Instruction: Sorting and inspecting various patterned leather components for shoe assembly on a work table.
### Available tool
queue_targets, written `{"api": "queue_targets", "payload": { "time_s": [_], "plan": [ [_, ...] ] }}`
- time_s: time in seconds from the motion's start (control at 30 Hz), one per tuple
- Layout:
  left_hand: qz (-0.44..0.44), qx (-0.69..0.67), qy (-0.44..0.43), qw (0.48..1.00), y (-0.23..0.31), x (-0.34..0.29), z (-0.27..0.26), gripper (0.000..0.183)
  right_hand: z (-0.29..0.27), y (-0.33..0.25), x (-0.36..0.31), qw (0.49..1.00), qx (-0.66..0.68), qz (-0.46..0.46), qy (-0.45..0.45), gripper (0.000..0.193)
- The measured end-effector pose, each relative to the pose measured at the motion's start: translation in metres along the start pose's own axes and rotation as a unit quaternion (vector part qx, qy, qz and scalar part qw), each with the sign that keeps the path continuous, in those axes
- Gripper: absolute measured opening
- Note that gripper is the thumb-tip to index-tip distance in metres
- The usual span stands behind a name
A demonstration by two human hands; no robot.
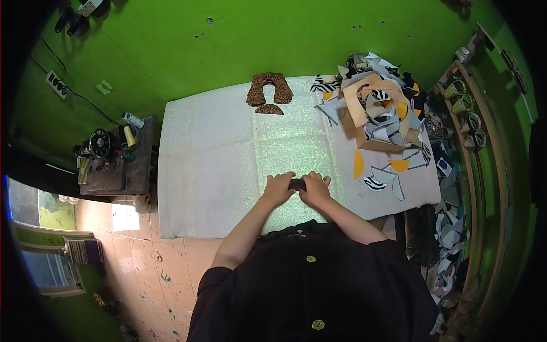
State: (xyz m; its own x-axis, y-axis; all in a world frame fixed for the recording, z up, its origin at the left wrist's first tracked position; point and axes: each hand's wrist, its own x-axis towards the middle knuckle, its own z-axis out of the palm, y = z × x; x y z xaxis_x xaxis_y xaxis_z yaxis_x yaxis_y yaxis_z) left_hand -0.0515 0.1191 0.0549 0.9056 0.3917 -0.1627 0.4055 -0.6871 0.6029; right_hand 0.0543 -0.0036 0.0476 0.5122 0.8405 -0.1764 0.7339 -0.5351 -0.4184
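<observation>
My left hand and my right hand are close together over the near part of the white-covered table. Between them is a small dark brown strip, gripped at its left end by my left fingers and at its right end by my right. Its ends are hidden in my hands, and its exact kind does not show. Beyond my hands, near the far table edge, lie a U-shaped leopard-print piece and a half-moon leopard-print piece.
At the table's right stands a cardboard box heaped with scraps. Yellow half-circles, zebra-print and grey offcuts lie around it. A sewing machine stands left. Green slippers sit on the right rack; scraps litter the floor.
</observation>
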Motion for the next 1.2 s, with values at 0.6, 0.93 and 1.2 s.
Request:
{"api": "queue_targets", "payload": {
  "time_s": [0.6,0.93,1.2],
  "plan": [
    [0.033,-0.031,0.124,0.991,-0.005,-0.022,0.044,0.052,0.026,0.012,-0.009,0.983,0.108,-0.065,0.132,0.048],
    [0.12,-0.07,0.153,0.978,-0.006,-0.014,0.052,0.047,0.039,0.017,-0.003,0.957,0.221,-0.119,0.144,0.054],
    [0.064,-0.013,0.166,0.984,-0.013,-0.017,0.058,0.038,0.025,0.018,-0.004,0.98,0.155,-0.081,0.092,0.057]
  ]
}}
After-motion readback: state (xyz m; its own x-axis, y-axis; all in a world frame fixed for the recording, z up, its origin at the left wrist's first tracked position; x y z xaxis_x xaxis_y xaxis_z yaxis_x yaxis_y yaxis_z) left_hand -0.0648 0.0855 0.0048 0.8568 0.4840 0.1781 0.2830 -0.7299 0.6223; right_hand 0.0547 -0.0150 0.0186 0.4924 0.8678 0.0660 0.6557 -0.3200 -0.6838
